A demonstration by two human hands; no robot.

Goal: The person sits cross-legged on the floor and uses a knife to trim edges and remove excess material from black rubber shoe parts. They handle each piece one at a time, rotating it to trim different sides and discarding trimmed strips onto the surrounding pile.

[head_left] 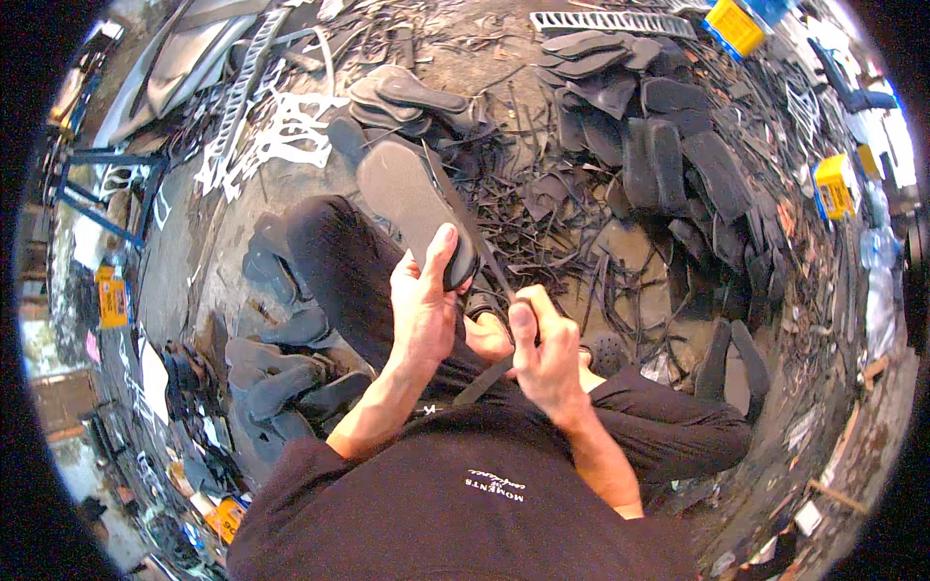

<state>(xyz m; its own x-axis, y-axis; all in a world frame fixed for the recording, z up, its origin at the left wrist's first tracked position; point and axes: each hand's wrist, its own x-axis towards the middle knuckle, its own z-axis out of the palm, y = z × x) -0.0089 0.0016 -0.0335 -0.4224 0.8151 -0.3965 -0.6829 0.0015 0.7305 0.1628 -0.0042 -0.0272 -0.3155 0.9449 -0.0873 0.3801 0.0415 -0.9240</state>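
My left hand is closed round the heel end of a grey-brown shoe sole, its thumb lying on the flat face. The sole's broad toe end points up and away from me. My right hand is a fist just right of the sole, gripping a narrow dark strip. That strip runs from near the sole's toe, along its right edge, down to my right fingers. A dark tail shows below the fist; I cannot tell whether the strip is still joined to the sole.
Piles of dark soles lie at the far right, far middle and left by my knee. Thin dark offcuts litter the ground ahead. White cut-out sheet scraps lie far left. Yellow boxes stand around the sides.
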